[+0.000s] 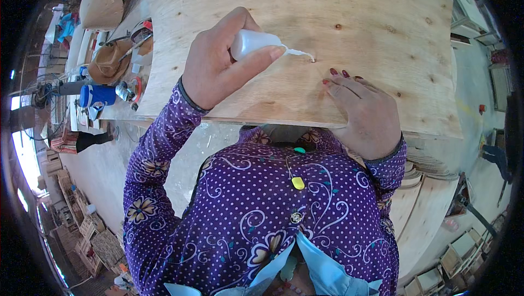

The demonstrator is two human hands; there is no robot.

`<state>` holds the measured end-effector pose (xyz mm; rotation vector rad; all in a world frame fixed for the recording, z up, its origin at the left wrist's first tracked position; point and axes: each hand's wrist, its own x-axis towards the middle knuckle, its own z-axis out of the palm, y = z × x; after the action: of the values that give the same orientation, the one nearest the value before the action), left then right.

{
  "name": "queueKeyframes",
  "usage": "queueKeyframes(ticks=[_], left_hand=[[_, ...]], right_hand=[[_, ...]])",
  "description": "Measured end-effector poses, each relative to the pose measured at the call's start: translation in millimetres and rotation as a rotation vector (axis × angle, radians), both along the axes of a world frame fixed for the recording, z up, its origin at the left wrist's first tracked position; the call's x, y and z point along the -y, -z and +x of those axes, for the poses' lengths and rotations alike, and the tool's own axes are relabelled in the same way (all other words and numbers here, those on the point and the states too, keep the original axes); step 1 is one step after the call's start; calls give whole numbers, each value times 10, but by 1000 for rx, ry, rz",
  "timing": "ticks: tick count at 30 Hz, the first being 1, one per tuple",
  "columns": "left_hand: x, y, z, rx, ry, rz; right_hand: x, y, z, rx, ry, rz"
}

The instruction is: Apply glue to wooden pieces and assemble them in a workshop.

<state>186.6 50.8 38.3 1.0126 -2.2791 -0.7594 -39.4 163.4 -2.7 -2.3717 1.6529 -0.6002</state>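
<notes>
My left hand grips a small white translucent squeeze bottle, tilted with its thin nozzle pointing right. The nozzle's curved tip is at a small dark knot or hole in a large plywood sheet. Whether anything flows from the tip is too small to tell. Just right of that spot, my right hand rests palm down on the sheet near its front edge, fingers spread slightly and holding nothing. Several other brown knots dot the wood.
To the left lie a brown hat, a brush, a blue container and a roll of shiny tape or foil. Curved plywood pieces are stacked below right. A person stands in the left background.
</notes>
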Motion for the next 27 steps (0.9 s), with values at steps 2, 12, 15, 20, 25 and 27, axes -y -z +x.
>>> queueKeyframes(ticks=[2,12,15,20,25,27], left_hand=[[-7,3,-4,-4,3,-11],[-59,165,35,-93,-18,0],[-58,239,106,-141,-38,37],[-144,190,311,-329,-89,286],[-140,186,693,-699,-224,419],[-143,221,957,-773,-295,365]], right_hand=[[0,-10,-1,-5,9,-4],[2,-56,-12,-17,7,26],[-6,8,-24,-55,20,14],[-32,29,-33,-47,60,44],[-157,157,-228,-63,177,25],[-187,194,-270,-67,187,28]])
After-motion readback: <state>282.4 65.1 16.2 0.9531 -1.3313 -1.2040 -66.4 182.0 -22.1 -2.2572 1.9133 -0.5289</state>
